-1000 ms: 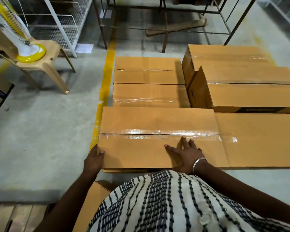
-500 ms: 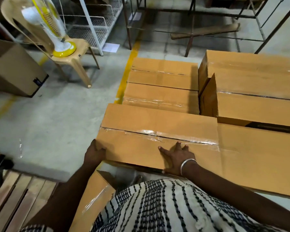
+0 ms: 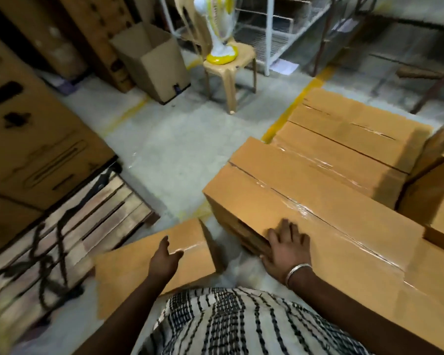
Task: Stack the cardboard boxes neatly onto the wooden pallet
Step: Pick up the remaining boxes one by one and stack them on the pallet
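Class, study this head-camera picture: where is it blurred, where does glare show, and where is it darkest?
Head view: motion blur smears the wooden pallet and fan; glare streaks the tape on the long box under the right hand; upper left corner darkest.

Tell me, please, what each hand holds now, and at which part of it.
The right hand lies flat on the long taped box, at its near top edge. The left hand hangs open over the smaller box, gripping nothing.

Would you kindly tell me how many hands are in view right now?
2. The left hand is open over the small box beside the wooden pallet. The right hand lies flat on the long taped box. Neither is hidden.
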`<state>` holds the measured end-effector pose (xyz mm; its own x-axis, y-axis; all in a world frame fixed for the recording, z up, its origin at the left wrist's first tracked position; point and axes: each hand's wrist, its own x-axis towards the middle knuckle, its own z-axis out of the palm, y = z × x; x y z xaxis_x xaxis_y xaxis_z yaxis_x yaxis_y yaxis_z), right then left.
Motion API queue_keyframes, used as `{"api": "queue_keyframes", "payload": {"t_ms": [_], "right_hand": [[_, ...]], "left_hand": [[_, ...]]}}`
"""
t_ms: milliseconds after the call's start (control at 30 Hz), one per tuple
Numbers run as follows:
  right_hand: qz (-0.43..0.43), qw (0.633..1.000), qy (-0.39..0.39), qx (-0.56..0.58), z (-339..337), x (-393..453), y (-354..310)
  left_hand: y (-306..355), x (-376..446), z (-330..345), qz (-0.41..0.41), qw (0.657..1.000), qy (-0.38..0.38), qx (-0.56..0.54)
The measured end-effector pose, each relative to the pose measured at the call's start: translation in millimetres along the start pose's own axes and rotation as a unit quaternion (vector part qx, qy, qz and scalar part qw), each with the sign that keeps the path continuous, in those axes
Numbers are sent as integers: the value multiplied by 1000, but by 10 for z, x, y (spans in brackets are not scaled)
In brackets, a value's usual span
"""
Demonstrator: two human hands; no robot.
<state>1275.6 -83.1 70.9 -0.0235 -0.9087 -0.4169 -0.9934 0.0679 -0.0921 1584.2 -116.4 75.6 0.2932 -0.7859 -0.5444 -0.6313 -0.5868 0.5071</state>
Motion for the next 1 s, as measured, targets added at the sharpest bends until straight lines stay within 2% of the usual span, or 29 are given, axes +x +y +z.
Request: {"api": "queue_keyframes", "payload": {"t_ms": [67, 233, 367, 500, 633, 800, 1000], "right_hand": [[-67, 997, -10, -24, 77, 39, -274], [-162, 985, -17, -57, 129, 184, -891], [-190, 978, -43, -70, 214, 367, -1410], [-149, 979, -134, -32, 386, 638, -1879], [-55, 976, -213, 10, 615, 868, -2321], [52, 968, -230, 90, 822, 1143, -2889], [90, 958, -248, 109, 1250, 1593, -3171]], "left_hand": [[-296, -72, -151, -20, 999, 19, -22], [-877, -133, -476, -77, 992, 57, -87], [-1319, -75, -698, -115, 980, 58, -150], [-1810, 98, -925, -136, 971, 38, -192], [-2285, 365, -1231, -146, 977, 4, -156], [-2953, 945, -1527, -155, 983, -25, -91], [-3451, 1567, -1550, -190, 980, -35, -57]]}}
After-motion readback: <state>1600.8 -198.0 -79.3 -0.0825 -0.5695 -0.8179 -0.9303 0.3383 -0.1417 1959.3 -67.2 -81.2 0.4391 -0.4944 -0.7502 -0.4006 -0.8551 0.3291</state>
